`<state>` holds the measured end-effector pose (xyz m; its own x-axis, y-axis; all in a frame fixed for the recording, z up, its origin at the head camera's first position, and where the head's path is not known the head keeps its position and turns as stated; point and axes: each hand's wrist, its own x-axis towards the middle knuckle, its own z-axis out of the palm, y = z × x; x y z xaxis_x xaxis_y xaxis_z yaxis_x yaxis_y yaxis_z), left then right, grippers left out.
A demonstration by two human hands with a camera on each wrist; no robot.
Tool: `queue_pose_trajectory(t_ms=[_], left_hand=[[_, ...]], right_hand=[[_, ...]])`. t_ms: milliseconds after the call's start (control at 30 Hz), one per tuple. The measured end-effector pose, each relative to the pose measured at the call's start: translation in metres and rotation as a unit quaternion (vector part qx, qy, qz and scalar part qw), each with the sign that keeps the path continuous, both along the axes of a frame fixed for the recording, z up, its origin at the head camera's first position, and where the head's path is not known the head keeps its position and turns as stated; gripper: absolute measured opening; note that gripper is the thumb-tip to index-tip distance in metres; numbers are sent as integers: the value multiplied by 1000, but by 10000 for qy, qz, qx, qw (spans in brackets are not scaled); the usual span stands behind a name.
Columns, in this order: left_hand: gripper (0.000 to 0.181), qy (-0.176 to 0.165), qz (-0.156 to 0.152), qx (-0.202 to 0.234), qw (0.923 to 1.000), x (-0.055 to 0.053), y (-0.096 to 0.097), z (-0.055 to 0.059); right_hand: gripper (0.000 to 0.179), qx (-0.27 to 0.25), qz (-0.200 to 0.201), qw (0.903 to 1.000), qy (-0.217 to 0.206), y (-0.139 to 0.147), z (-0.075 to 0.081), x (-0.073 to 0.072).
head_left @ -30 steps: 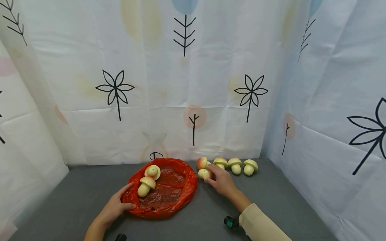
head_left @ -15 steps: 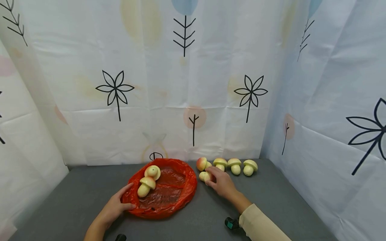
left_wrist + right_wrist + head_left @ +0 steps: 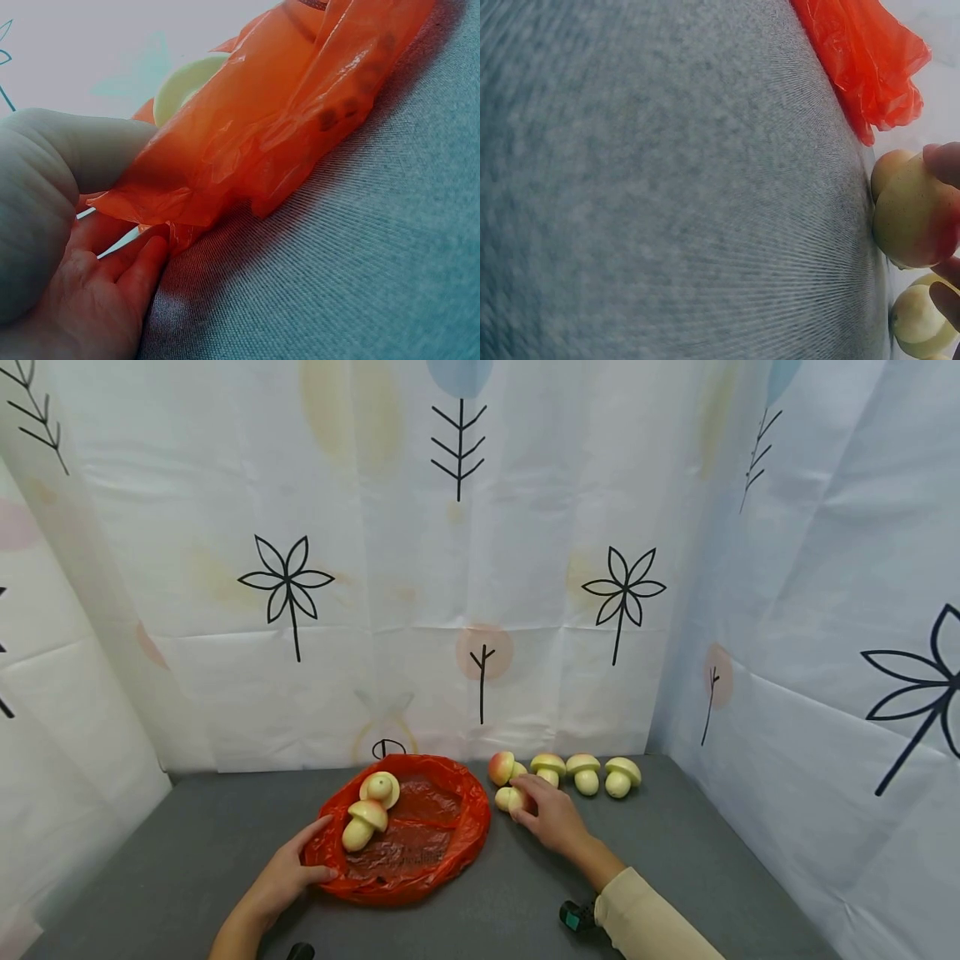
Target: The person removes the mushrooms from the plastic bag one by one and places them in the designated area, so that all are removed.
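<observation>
A red plastic bag (image 3: 465, 852) lies with its mouth spread wide on the grey table. Two pale yellow toy mushrooms, one a front mushroom (image 3: 366, 822) and one a rear mushroom (image 3: 380, 788), rest inside it on the left. My left hand (image 3: 283, 875) holds the bag's left rim, thumb on one side and fingers on the other; the left wrist view shows the thumb (image 3: 112, 146) over the red plastic. To the right of the bag, my right hand (image 3: 551, 814) grips a toy mushroom (image 3: 915, 214) by its reddish cap, which the fingers partly hide in the head view.
Behind the right hand stand several more toy mushrooms: a red-capped one (image 3: 504, 768) near the bag, then a row ending with the rightmost mushroom (image 3: 621, 777). A patterned white cloth (image 3: 525, 693) hangs along the table's back and sides.
Over the last second, the mushroom in my right hand has shifted very slightly to the right. My left hand and the bag have stayed put.
</observation>
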<state>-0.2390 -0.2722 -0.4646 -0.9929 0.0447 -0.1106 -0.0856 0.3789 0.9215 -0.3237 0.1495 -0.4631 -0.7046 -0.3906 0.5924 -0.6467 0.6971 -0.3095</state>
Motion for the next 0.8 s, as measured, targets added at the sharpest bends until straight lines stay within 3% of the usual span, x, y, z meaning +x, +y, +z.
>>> queue_pose_trajectory(t_ms=[367,467,667,800], left_hand=[[92,46,-43,-19,10000,1,2,3],[92,43,-20,8,10000,1,2,3],[91,54,-19,-1,10000,1,1,2],[91,40,1,-9,10000,0,1,1]], right_hand=[[46,-92,16,9997,-221,0,4,2],[45,-132,104,9998,-74,0,6,0],[43,-219,147,9978,612,-2,13,-6],[39,-211,160,9978,608,-4,23,-6]])
